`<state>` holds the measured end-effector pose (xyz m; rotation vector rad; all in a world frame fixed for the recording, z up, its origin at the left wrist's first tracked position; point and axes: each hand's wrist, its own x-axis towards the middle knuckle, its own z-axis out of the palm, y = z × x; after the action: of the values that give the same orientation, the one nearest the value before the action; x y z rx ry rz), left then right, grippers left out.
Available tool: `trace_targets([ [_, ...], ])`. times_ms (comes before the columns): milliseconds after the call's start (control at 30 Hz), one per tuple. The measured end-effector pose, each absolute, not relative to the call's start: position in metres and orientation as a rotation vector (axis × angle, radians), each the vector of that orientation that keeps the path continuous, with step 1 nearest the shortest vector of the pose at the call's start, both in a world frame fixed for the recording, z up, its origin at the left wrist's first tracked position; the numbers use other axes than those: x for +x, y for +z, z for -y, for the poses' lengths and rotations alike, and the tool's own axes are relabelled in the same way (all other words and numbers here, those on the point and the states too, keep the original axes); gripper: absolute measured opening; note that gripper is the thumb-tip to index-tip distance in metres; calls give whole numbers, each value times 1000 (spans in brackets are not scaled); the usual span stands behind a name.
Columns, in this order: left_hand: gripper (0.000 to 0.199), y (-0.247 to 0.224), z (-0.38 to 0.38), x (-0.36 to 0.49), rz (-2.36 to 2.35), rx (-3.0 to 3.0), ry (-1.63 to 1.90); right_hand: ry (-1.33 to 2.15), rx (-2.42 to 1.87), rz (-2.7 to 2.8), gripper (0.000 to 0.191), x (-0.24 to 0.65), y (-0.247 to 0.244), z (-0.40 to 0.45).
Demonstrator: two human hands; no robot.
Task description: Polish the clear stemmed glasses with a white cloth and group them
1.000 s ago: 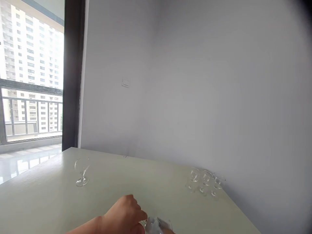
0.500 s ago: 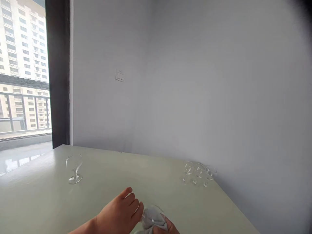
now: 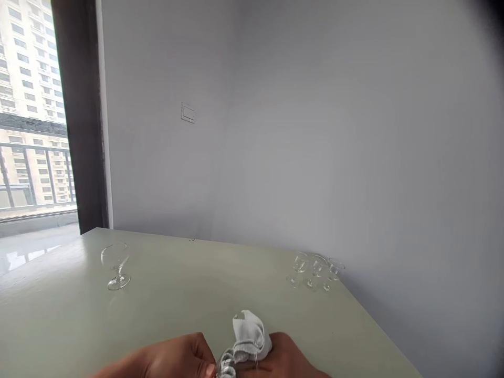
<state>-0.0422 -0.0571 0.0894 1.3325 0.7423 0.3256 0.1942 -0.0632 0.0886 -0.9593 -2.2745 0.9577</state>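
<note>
At the bottom centre, my left hand [image 3: 179,357] is closed, its thumb against the rim of a clear glass [image 3: 221,365]. Beside it my right hand [image 3: 281,357] is closed around a white cloth [image 3: 250,336], part of which bunches up above the fingers and part of which shows at the glass. The lower part of the held glass is cut off or hidden by the hands. On the left of the table stands an upright stemmed glass [image 3: 117,265], away from both hands.
Three small stemmed glasses [image 3: 318,268] stand close together near the back right edge of the pale table [image 3: 177,283]. Grey walls rise behind it, with a switch [image 3: 188,112] on one. A window with a railing is at the left.
My left hand has come down and closed at the glass. The cloth has risen and bunched up by my right hand. The view has shifted slightly, so the standing glasses appear a little higher and further left.
</note>
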Motion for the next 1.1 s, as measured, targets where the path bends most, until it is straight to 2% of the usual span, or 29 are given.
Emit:
trace_targets([
  [67, 56, 74, 59, -39, -687, 1160, 430, 834, -877, 2401, 18, 204, 104, 53],
  [167, 59, 59, 61, -39, -675, 1030, 534, 540, -875, 2442, 30, 227, 121, 40],
  [300, 61, 55, 57, -41, -922, 1131, 563, 299, -876, 2381, 40, 236, 125, 40],
  [367, 55, 57, 55, -38, -1034, 1238, 500, 235, -829, 2452, 34, 221, 117, 46],
  [467, 37, 61, 56, -28, -1135, 1501, 454, 27, -675, 2543, 25, 188, 99, 51],
  [533, 30, 65, 60, -23, -1265, 1695, 508, -21, -587, 2562, 26, 172, 96, 49],
  [600, 28, 70, 63, -21, -1369, 1878, 557, 168, -598, 2560, 29, 166, 104, 46],
  [700, 30, 79, 65, -21, -1285, 2075, 586, 782, -741, 2393, 23, 171, 125, 38],
  [800, 32, 83, 63, -20, -1148, 2018, 730, 1457, -833, 1847, 38, 176, 130, 25],
  [867, 34, 79, 56, -16, -1096, 1818, 909, 1679, -802, 1355, 37, 170, 122, 17],
  [967, 35, 72, 36, -5, -1063, 1479, 1175, 1666, -663, 872, 33, 150, 104, 9],
  [1100, 38, 73, 12, 15, -1050, 1188, 1322, 1326, -685, 997, 46, 120, 80, 6],
])
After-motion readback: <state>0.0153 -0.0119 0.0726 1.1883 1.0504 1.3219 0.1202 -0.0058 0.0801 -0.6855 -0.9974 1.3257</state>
